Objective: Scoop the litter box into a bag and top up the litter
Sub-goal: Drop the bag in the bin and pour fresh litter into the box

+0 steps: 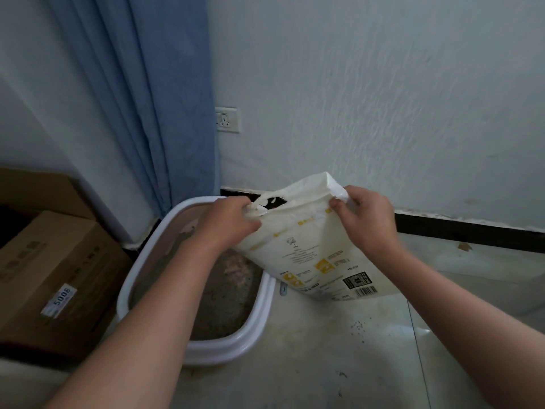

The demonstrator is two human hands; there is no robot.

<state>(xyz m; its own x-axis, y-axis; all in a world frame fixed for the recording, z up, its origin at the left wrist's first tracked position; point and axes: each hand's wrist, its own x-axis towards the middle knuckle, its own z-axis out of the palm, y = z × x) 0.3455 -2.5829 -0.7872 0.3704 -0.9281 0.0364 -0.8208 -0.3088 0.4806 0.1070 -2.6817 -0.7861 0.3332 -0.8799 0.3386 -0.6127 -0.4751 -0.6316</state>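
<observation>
Litter bag point(312, 255) stands on floor, leaning over right rim of litter box point(259, 320). Left hand point(227, 222) pinches top edge by handle cutout, right hand point(362, 219) pinches other corner. Prob. top-up step; next: open mouth & tip w/ control.

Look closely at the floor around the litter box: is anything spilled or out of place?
Yes. Small dark granules lie scattered on the floor tiles right of the litter box, below the litter bag. They look like spilled litter, though too small to confirm.
</observation>
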